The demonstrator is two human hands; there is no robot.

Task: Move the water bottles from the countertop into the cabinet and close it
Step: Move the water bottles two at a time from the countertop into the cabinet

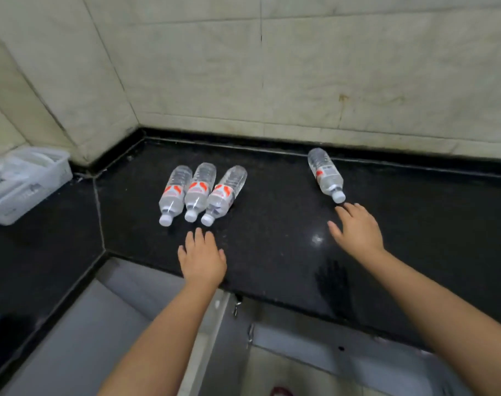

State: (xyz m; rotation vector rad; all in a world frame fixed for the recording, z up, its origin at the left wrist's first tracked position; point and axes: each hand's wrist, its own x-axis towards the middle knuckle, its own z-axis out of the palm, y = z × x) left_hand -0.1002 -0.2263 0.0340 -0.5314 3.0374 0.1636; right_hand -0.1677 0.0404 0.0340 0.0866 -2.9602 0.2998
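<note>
Our forearms come in from the bottom edge, both bare; below them the cabinet [146, 324] front shows grey w/ a door panel standing edge-on under the counter lip; whether it's open we can't tell for sure. Black countertop [272, 238] fills the middle, tiled wall behind; a white plastic basket [23, 184] sits at its far left edge. Our left hand [202, 260] is flat, fingers spread, holding nothing, over the front edge just short of three water bottles [199, 192]; these lie on their sides, touching side by side, caps toward us, mid-counter toward the back left corner. Our right hand [357, 230] is also spread & empty; fingertips just beside the cap of a fourth bottle [325, 174], apart from it; that one lies alone near the back edge, well right of the trio.
</note>
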